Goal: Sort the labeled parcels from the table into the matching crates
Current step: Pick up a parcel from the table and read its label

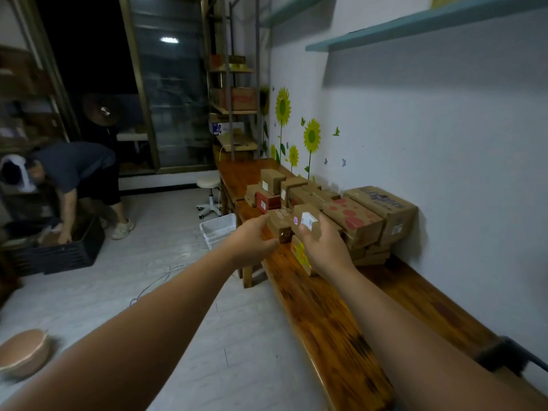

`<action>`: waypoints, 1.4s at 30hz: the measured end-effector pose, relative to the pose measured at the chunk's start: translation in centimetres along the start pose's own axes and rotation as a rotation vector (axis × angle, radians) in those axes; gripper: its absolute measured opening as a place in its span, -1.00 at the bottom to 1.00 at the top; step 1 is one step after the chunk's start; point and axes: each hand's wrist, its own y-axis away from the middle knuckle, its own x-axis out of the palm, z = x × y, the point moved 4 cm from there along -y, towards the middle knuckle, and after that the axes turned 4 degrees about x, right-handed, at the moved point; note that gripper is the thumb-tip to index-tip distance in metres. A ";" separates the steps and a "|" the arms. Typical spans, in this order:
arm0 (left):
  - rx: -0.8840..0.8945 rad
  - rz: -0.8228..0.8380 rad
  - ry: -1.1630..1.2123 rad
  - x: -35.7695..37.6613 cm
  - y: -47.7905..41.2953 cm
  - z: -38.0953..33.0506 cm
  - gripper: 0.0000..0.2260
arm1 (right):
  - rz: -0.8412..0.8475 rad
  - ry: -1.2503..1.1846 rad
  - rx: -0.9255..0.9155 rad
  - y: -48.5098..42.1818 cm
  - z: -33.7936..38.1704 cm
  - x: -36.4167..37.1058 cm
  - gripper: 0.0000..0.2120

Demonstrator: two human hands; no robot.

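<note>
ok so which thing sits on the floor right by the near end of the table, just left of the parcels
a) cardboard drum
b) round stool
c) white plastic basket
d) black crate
c, the white plastic basket stands on the floor against the table edge, just left of the left hand; the black crate is far across the room and the stool stands further back.

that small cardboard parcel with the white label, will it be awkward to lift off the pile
Probably not. The small parcel looks like stiff cardboard, so it should keep its shape. It fits within the right hand, so likely light. Flat faces suggest it won't roll.
</note>
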 end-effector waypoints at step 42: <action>0.512 0.378 0.067 -2.7 -59.2 9.0 -0.34 | -0.481 0.094 0.336 -49.2 0.0 10.4 -0.32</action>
